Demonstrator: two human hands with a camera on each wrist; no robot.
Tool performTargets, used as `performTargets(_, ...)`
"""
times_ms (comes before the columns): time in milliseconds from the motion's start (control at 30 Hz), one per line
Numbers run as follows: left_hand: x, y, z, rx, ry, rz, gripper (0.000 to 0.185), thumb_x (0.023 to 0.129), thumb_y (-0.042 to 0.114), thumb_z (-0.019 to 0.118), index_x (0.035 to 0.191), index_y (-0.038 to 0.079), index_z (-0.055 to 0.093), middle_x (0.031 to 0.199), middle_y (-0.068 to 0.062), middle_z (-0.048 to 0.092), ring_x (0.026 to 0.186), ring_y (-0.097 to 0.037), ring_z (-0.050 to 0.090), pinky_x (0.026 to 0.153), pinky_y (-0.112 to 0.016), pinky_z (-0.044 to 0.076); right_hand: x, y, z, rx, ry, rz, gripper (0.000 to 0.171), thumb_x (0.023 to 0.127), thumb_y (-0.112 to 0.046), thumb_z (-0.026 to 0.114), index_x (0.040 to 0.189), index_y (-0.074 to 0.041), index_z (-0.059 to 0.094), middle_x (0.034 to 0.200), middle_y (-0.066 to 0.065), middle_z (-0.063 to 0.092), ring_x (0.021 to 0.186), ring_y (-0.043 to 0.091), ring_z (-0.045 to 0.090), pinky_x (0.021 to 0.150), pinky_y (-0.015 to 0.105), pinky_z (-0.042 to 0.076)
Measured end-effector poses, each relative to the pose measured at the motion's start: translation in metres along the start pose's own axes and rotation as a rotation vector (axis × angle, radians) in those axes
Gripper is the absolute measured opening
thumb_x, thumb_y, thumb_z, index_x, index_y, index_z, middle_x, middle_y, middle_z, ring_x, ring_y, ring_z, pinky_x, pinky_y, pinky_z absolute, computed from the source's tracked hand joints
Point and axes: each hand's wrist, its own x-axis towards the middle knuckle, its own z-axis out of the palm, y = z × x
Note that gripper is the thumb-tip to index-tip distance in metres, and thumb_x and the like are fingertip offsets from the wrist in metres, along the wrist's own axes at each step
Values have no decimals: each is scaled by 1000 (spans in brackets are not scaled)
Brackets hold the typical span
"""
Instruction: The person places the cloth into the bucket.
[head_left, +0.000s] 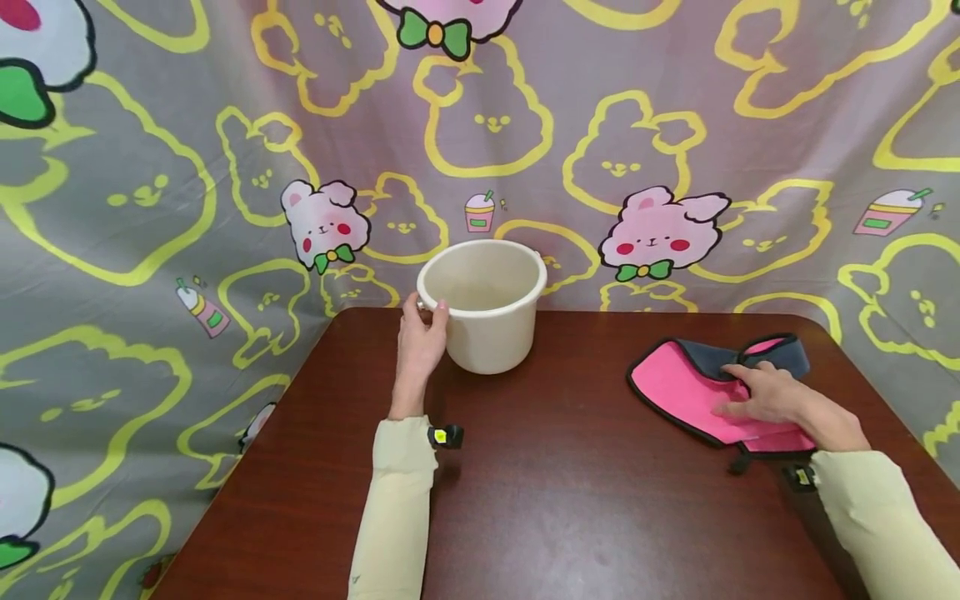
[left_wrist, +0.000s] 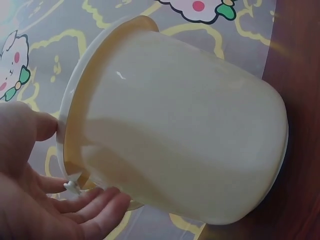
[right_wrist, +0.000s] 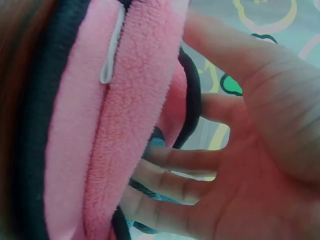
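From the head view our left hand [head_left: 422, 333] grips the rim of the light, stiff bucket [head_left: 483, 304] at the counter's [head_left: 570, 500] back edge, while, well right of the bucket, our right hand [head_left: 772, 396] lies relaxed on the soft pink fleece [head_left: 678, 392]; the left wrist view shows thumb and fingers [left_wrist: 97, 205] pinching the bucket's [left_wrist: 185, 130] smooth rim, and the right wrist view shows limp fleece [right_wrist: 120, 125] best gathered by its bound edge.

The place looked like a home corner set up for recording rather than any workshop or office. A dark reddish-brown wooden table [head_left: 570, 483] with rounded corners stood against a hanging cloth backdrop [head_left: 150, 192], a grey bedsheet-like fabric that filled the view from 9 o'clock round to 3 o'clock. It was printed with yellow rabbit outlines, pink cartoon rabbits [head_left: 660, 233] wearing green bows, and small drink cups. The cloth draped in soft folds and hung down past the table's edges, hiding whatever room lay behind. On the table were household things only: a cream plastic bucket [head_left: 487, 308] at 12 o'clock and a pink fleece cloth piece [head_left: 682, 387] with dark trim at 2 o'clock.
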Motion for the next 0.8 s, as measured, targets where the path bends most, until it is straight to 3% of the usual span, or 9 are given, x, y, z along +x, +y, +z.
performTargets(167,-1,3,1,-45,47,-18,59,89,40,55,138,11,36,100,-10,62,91,-22,60,82,-38,47,-3,-6,-2,-12,-43,0,104,61,-69,68,131,4,42,114,38,42,101,59,35,71,65,40)
performTargets(500,-3,5,7,-131,152,-37,55,86,38,61,132,11,45,96,-8,64,87,-20,62,80,-37,48,-3,-5,-2,-11,-43,0,105,60,-68,69,130,6,43,112,36,45,100,57,37,71,64,41)
performTargets(800,0,3,4,-145,155,-79,52,86,36,62,130,12,47,95,-5,64,88,-19,62,80,-36,47,-10,-8,-5,31,-109,8,112,55,-68,72,134,3,38,113,34,40,100,53,32,70,58,42)
